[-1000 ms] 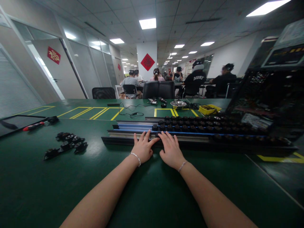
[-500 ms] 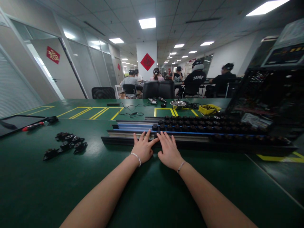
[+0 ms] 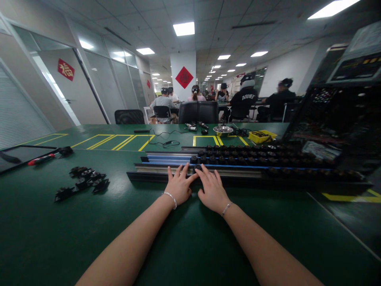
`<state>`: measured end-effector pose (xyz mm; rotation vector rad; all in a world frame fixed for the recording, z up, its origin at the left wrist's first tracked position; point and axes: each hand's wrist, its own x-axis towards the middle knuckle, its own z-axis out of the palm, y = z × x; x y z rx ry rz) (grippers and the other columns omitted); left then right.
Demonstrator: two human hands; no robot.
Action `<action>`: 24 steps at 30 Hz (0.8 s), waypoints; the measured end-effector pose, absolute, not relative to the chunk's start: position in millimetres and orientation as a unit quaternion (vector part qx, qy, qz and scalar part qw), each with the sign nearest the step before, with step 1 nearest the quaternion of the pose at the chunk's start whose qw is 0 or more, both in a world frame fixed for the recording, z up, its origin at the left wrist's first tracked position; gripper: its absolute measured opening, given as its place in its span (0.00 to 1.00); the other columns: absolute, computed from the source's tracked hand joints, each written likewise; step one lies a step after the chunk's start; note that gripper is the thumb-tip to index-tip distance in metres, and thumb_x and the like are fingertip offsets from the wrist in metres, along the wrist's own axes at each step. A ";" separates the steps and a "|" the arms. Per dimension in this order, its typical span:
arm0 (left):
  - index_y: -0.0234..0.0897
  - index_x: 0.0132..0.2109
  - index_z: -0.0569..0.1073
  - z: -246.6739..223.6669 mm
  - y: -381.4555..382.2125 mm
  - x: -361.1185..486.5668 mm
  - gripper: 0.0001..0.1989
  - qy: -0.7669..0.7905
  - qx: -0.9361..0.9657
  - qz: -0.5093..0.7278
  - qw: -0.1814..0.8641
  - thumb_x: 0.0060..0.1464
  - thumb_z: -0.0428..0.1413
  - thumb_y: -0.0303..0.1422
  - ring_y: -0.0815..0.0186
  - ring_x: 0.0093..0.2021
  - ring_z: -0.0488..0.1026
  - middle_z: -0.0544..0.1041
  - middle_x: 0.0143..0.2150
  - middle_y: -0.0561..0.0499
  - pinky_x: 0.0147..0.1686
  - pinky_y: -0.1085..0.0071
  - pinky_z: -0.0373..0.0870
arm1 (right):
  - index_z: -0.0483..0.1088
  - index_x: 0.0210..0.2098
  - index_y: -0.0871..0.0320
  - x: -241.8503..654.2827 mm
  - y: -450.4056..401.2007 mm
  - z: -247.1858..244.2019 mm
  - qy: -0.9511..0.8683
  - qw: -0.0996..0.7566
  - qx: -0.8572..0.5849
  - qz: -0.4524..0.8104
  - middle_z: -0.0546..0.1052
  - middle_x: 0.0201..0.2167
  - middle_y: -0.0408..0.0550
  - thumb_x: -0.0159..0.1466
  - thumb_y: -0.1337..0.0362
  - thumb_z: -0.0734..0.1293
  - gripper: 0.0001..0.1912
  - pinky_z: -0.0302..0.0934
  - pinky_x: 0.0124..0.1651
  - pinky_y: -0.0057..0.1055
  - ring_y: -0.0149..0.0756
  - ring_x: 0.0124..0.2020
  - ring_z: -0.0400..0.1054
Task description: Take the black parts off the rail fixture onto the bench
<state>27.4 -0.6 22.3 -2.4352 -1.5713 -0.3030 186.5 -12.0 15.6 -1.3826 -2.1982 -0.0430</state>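
Head view: I judge black block (image 3: 198, 167) seating on rail (image 3: 149, 177); left hand (image 3: 179, 188), right hand (image 3: 212, 191) spread; next needs even pressure.

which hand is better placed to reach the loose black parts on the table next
Probably the left hand: the loose black parts lie on its side of the table, while the right hand would have to cross past the left. Both hands are at the front rail.
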 end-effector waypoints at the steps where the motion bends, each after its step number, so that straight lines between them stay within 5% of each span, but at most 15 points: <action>1: 0.56 0.61 0.55 22.2 -0.7 27.3 0.35 -0.535 -0.831 -0.106 0.115 0.46 0.55 0.31 0.46 0.65 0.45 0.45 0.68 0.46 0.55 0.33 0.32 | 0.56 0.59 0.59 186.2 -11.9 15.2 -0.808 0.280 -0.518 -0.017 0.55 0.63 0.53 0.53 0.70 0.57 0.33 0.32 0.64 0.47 0.41 0.60 0.52; 6: 0.60 0.62 0.51 21.7 -0.8 26.8 0.38 -0.529 -0.833 -0.112 0.118 0.47 0.55 0.31 0.46 0.65 0.46 0.45 0.68 0.47 0.55 0.33 0.34 | 0.58 0.57 0.61 185.4 -12.1 14.1 -0.792 0.309 -0.526 -0.017 0.65 0.56 0.53 0.53 0.69 0.57 0.30 0.32 0.64 0.45 0.40 0.58 0.54; 24: 0.48 0.61 0.55 19.8 0.0 27.0 0.34 -0.542 -0.825 -0.113 0.111 0.46 0.54 0.30 0.49 0.65 0.46 0.48 0.68 0.45 0.57 0.36 0.31 | 0.54 0.60 0.56 188.2 -11.6 15.8 -0.822 0.258 -0.507 0.002 0.65 0.57 0.46 0.53 0.71 0.56 0.34 0.28 0.64 0.49 0.37 0.61 0.49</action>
